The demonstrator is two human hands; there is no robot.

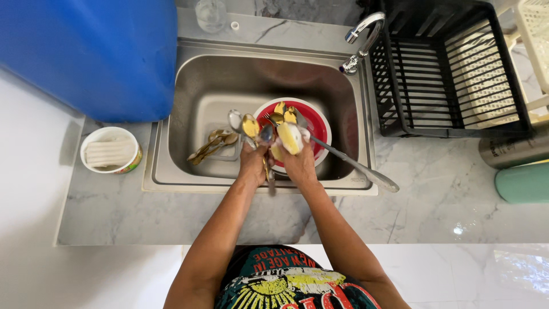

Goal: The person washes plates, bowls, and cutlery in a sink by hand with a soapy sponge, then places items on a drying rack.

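To my left, on the marble counter (pixel 189 220), stands a small round white tub (pixel 110 150) with a colourful printed band around its side, and something pale and folded lies inside it. Above it rises a big blue barrel (pixel 97 54). At the far right edge a green container (pixel 523 183) lies just below a metal flask (pixel 513 150) with dark print on its side, both on the counter. Behind the steel sink (pixel 229 80) sits a clear glass (pixel 210 14), and right of the tap (pixel 360 43) is a black dish rack (pixel 440 74) beside a cream plastic basket (pixel 534 34). In the sink, a red bowl with a white rim (pixel 317 123) holds a few gold-coloured spoons, and more cutlery (pixel 213 144) lies on the basin floor to its left. My left hand (pixel 251 163) is closed around a bunch of spoons (pixel 249 125), bowls up, over the sink's front. My right hand (pixel 298 163) grips a yellow sponge (pixel 289 137) pressed against them, and a long steel ladle (pixel 357 167) slants out over the sink's rim.
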